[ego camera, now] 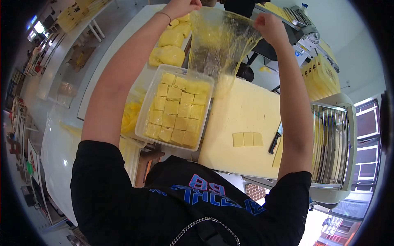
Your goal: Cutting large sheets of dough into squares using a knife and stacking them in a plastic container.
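Note:
A thin clear plastic sheet (212,43) with a yellow tint hangs stretched between my hands at the top of the view. My left hand (183,7) pinches its upper left corner, partly cut off by the picture's edge. On the upper right side, my right hand (272,27) grips the sheet in closed fingers. Below it stands a translucent plastic tub (140,125) filled with pale yellow dough squares (171,107). The sheet's lower end reaches the tub's far right corner; whether it touches the squares there is unclear.
Right of the tub, a cream work surface (240,107) bears three dough squares (247,139) and a black-handled knife (275,142). Large yellow dough lumps (167,55) lie beyond the tub. A machine with a wire guard (329,147) stands at right. Yellow crates (321,77) are stacked behind it.

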`<state>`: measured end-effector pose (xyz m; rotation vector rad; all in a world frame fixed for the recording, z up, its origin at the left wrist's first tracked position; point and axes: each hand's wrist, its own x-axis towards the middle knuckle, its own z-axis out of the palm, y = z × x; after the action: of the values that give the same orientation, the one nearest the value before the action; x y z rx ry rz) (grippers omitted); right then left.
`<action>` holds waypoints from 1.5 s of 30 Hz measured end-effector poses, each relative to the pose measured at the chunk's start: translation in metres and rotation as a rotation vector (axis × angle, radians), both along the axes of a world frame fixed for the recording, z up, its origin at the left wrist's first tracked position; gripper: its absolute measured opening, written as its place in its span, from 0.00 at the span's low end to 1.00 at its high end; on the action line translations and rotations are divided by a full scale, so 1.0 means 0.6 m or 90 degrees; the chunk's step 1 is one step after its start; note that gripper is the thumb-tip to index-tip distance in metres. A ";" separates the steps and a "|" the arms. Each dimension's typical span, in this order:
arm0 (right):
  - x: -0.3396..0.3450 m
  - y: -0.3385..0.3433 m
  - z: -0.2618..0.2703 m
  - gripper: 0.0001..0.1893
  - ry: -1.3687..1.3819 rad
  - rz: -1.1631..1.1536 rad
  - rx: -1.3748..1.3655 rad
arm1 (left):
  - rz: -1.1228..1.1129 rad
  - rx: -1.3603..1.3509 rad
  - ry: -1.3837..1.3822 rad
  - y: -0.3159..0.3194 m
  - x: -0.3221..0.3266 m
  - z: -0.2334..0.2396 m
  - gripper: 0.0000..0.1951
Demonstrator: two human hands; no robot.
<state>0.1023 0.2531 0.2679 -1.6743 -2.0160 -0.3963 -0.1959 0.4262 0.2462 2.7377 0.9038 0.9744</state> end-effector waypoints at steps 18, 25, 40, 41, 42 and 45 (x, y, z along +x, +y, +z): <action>-0.131 -0.045 -0.400 0.08 -0.149 -0.099 -0.188 | -0.026 -0.197 0.165 -0.048 -0.144 -0.306 0.05; -0.251 -0.162 -0.512 0.10 -0.150 0.011 -0.181 | 0.042 0.001 0.265 -0.192 -0.220 -0.437 0.05; -0.278 -0.296 -0.495 0.10 -0.123 -0.015 -0.239 | 0.196 0.087 0.431 -0.356 -0.266 -0.465 0.06; -0.269 -0.317 -0.491 0.12 -0.056 -0.025 -0.195 | 0.219 0.068 0.371 -0.356 -0.255 -0.452 0.07; -0.249 -0.338 -0.480 0.12 -0.057 -0.036 -0.195 | 0.242 0.045 0.311 -0.365 -0.239 -0.431 0.09; -0.163 -0.414 -0.484 0.17 0.126 -0.129 -0.195 | 0.316 -0.029 0.190 -0.424 -0.235 -0.415 0.12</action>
<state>0.0045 0.0049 -0.0224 -2.0234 -1.8374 0.0178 -0.3371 0.1718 -0.0031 2.7159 1.6885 0.5860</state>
